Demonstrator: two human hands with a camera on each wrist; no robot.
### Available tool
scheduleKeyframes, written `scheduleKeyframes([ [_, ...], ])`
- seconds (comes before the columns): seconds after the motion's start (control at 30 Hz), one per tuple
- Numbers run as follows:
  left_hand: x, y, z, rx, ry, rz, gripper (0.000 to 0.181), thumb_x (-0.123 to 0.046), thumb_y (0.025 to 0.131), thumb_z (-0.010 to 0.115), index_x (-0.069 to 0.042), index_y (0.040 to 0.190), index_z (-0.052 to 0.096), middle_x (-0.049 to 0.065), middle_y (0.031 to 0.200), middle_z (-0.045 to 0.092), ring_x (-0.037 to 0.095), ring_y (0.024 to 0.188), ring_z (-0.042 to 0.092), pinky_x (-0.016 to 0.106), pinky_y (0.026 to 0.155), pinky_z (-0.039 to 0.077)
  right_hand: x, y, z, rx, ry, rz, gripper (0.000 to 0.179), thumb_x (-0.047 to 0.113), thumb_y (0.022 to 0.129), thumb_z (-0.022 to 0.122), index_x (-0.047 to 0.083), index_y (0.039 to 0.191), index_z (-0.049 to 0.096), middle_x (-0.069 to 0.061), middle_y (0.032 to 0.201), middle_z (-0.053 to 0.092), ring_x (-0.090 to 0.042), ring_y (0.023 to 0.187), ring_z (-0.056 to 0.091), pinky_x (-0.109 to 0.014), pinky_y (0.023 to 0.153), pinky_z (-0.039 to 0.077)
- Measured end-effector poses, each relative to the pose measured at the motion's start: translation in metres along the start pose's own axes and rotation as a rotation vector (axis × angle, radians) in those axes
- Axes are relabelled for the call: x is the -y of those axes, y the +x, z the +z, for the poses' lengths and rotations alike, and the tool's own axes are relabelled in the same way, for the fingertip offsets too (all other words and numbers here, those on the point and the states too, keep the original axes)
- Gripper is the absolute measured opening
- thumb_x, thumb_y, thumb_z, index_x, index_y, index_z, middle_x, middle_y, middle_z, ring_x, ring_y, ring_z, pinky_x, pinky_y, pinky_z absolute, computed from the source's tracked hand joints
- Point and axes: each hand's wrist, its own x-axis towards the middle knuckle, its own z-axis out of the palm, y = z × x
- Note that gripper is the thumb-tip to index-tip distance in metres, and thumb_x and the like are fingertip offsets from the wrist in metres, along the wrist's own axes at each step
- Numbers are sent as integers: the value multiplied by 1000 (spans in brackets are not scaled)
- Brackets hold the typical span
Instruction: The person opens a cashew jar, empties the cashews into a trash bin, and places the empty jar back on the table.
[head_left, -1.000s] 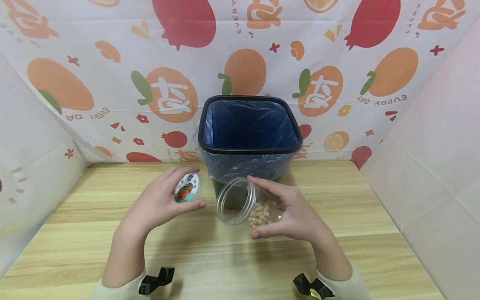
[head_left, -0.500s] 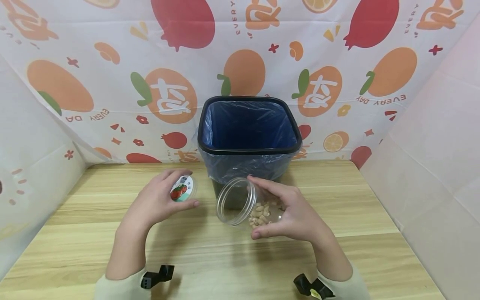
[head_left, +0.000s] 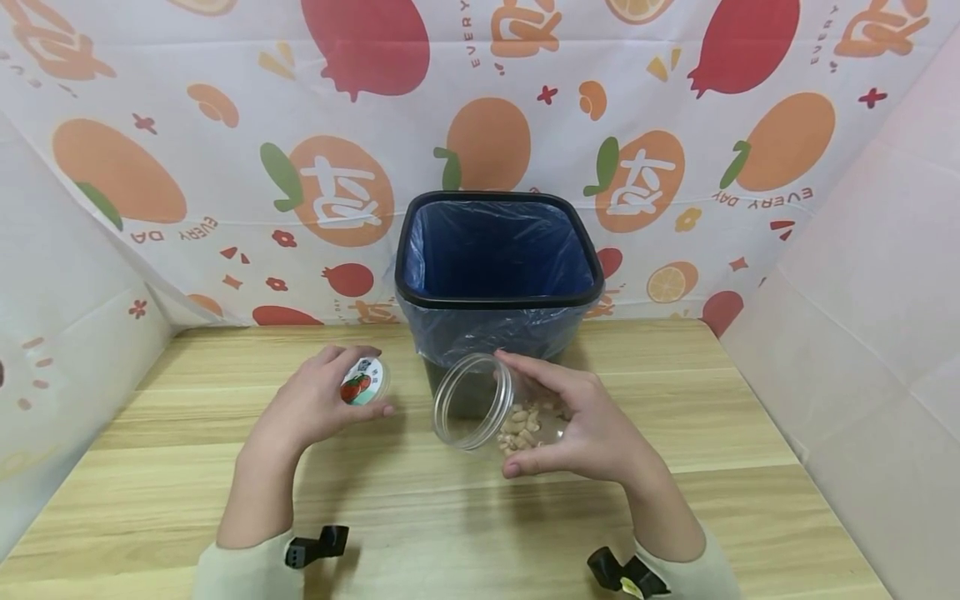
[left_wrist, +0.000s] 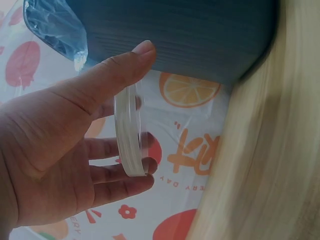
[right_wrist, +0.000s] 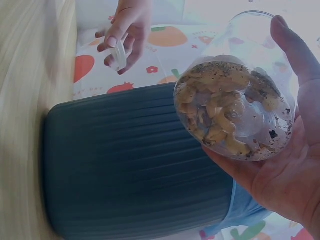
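Note:
My left hand [head_left: 311,400] pinches a round clear-edged lid [head_left: 363,382] by its rim, between the thumb and fingers. On its top is a white label with red fruit and a green band. In the left wrist view the lid [left_wrist: 129,132] appears edge-on. My right hand [head_left: 585,421] grips a clear plastic jar [head_left: 504,406], tilted with its open mouth facing left. Pale curved nuts [head_left: 520,427] like cashews lie along its lower side. Through the jar's base, the right wrist view shows the nuts [right_wrist: 215,105] and dark crumbs.
Behind the hands stands a dark bin [head_left: 498,302], lined with a clear plastic bag [head_left: 487,333], on the wood-grain table [head_left: 420,533]. Its front wall is close behind the jar. A fruit-print cloth [head_left: 247,150] hangs at the back, and pale sheets close off both sides.
My left hand has drawn back leftward with the lid, away from the jar, widening the gap. The right hand and the tilted jar hold nearly still.

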Motion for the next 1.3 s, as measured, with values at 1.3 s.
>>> scheduleKeyframes([
  [1.3, 31, 4, 22, 119, -22, -106, 78, -35, 72, 90, -17, 139, 55, 24, 133, 51, 41, 110, 46, 51, 80, 51, 1, 0, 1, -1, -8, 8, 101, 22, 58, 98, 17, 147, 50, 2, 145, 56, -19, 129, 57, -32, 106, 47],
])
